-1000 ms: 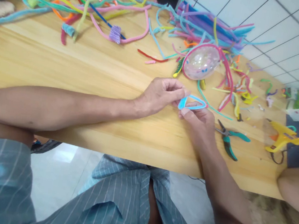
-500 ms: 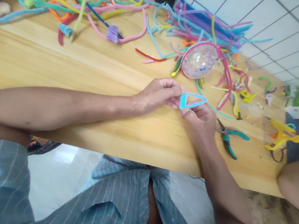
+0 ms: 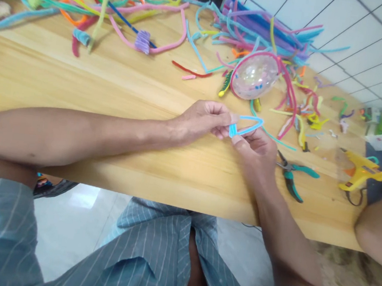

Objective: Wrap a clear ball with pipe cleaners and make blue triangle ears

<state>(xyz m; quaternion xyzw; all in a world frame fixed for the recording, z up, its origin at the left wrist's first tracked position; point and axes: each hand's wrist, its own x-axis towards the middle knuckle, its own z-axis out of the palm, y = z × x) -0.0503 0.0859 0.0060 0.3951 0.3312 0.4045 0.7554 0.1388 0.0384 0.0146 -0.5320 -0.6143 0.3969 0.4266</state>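
Blue loop [image 3: 247, 131], apparently of fuzzy stem, is held in both hands over the right half of the surface [image 3: 97, 80], in from the near edge.

Arrangement: a heap of fuzzy stems [image 3: 268, 27] lies along the far edge. A clear dome [image 3: 254, 79] with a pink rim lies between that heap and the hands. A yellow glue gun [image 3: 358, 170] lies near the right edge. Green-handled pliers [image 3: 290, 167] lie just beside the right hand, handles spread, toward the near right corner.

Left grip [image 3: 196, 123]: thumb and fingers pinch the loop's upper left corner. Right grip [image 3: 258, 149]: thumb bears on the lower left corner, fingers behind.

Procedure: the step in hand appears to be shaping the loop. Use the right grip as the anchor and make small corrections with the left. Align the two long sides evenly. Press lightly; excess force could crush the pile or kink any core. Finally, inspect the packed strands at the left end for overlap; fingers partly cover them.
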